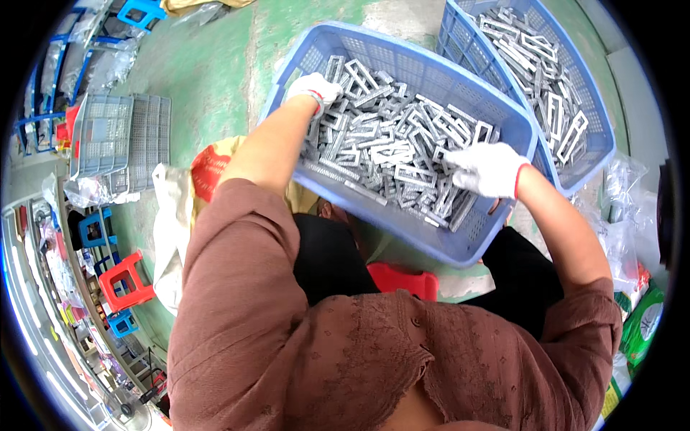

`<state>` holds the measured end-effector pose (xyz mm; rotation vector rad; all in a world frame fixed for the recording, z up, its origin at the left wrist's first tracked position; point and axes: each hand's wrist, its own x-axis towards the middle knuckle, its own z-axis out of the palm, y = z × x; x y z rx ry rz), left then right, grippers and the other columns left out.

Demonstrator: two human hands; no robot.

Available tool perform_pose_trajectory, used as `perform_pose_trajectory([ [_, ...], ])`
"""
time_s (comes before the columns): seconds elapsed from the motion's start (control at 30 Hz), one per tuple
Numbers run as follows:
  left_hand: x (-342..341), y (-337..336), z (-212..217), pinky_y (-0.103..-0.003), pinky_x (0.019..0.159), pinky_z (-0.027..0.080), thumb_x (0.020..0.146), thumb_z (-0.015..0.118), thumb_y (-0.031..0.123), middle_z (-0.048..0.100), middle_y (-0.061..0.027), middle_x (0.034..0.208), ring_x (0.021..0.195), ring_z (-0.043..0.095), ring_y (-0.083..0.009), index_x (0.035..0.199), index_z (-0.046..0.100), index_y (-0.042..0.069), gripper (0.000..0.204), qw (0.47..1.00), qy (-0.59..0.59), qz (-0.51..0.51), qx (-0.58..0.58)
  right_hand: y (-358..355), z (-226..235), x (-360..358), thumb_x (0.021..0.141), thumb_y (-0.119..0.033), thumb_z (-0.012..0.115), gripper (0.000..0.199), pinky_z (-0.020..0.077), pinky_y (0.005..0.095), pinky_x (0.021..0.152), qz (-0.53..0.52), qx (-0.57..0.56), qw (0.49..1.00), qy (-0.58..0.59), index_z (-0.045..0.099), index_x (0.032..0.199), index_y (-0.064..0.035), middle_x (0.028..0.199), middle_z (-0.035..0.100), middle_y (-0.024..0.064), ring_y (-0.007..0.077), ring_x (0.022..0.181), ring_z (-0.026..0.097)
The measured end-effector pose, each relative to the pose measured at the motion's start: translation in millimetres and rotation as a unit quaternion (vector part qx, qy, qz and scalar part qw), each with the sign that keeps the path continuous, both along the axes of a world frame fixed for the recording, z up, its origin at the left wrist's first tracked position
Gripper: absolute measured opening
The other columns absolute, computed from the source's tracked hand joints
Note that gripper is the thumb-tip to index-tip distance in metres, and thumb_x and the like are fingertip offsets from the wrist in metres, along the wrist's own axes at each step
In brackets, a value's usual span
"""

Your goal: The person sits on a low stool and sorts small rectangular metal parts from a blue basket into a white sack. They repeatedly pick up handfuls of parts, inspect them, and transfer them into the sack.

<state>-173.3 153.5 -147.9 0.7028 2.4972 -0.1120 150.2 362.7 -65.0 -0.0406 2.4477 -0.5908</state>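
Observation:
A blue plastic basket (402, 44) in front of me is filled with a loose heap of small grey metal rectangular frames (394, 151). At its left end is my left hand (314, 87), in a white knit glove with a red cuff, closed beside several frames. Its fingertips are hidden, so what it grips cannot be made out. My right hand (490, 169), gloved the same way, lies over the right part of the heap. Its fingers point left and stand partly apart, close against the frames, with no piece plainly held.
A second blue basket (598, 115) with similar frames adjoins the far right. A red stool (406, 281) shows beneath the near edge. Grey crates (104, 136), a sack (172, 230) and another red stool (126, 281) are on the left. Clear plastic bags (624, 215) lie at the right.

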Motion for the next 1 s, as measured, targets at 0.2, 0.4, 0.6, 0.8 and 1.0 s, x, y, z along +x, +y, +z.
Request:
perform_pose_trajectory([
  [0.2, -24.4, 5.3, -71.4, -0.04, 0.099, 0.05, 0.081, 0.06, 0.054, 0.068, -0.0276, 0.117, 0.113, 0.065, -0.0376, 0.115, 0.07, -0.003, 0.067, 0.998, -0.046, 0.049, -0.009, -4.9, -8.1, -10.6, 0.095, -0.033, 0.055, 0.047, 0.0506, 0.0435, 0.093, -0.012, -0.052, 0.997, -0.046, 0.057, 0.136, -0.0113, 0.117, 0.067, 0.0166, 0.0361, 0.11, 0.062],
  [0.4, -24.2, 23.2, -87.0, -0.04, 0.097, 0.051, 0.074, 0.07, 0.047, 0.068, -0.025, 0.118, 0.111, 0.067, -0.0375, 0.117, 0.069, -0.001, 0.064, 0.99, -0.044, 0.134, 0.021, -21.6, -35.5, -29.2, 0.089, -0.021, 0.054, 0.034, 0.0523, 0.0475, 0.074, 0.011, -0.065, 0.998, 0.008, 0.06, 0.122, -0.0153, 0.096, 0.069, 0.0121, 0.0368, 0.088, 0.066],
  [0.6, -14.9, 12.6, -37.9, -0.04, 0.099, 0.049, 0.075, 0.066, 0.05, 0.066, -0.0246, 0.123, 0.115, 0.064, -0.0373, 0.12, 0.066, -0.001, 0.068, 0.995, 0.003, 0.09, 0.052, -23.0, -37.8, -37.9, 0.094, -0.03, 0.054, 0.035, 0.0527, 0.0468, 0.081, -0.009, -0.113, 0.993, 0.031, 0.06, 0.123, -0.0125, 0.102, 0.069, 0.0144, 0.037, 0.096, 0.066],
  [0.8, 47.6, 31.4, 23.6, -0.044, 0.092, 0.05, 0.076, 0.068, 0.043, 0.065, -0.0148, 0.116, 0.109, 0.063, -0.0357, 0.121, 0.063, 0.015, 0.053, 0.969, 0.049, -0.122, 0.21, -3.3, -26.5, -37.9, 0.096, -0.048, 0.06, 0.052, 0.0492, 0.0314, 0.073, -0.325, -0.262, 0.908, 0.036, 0.061, 0.126, -0.0049, 0.084, 0.064, 0.0084, 0.0168, 0.076, 0.061],
  [1.0, 129.8, 48.4, 72.6, -0.042, 0.088, 0.052, 0.073, 0.073, 0.029, 0.063, -0.0122, 0.113, 0.105, 0.063, -0.0331, 0.124, 0.061, 0.014, 0.054, 0.884, 0.039, -0.289, 0.366, 26.4, 18.8, -14.5, 0.099, -0.029, 0.063, 0.037, 0.0518, 0.0253, 0.081, -0.427, -0.415, 0.8, 0.073, 0.066, 0.126, -0.005, 0.104, 0.07, 0.0028, 0.0108, 0.089, 0.064],
])
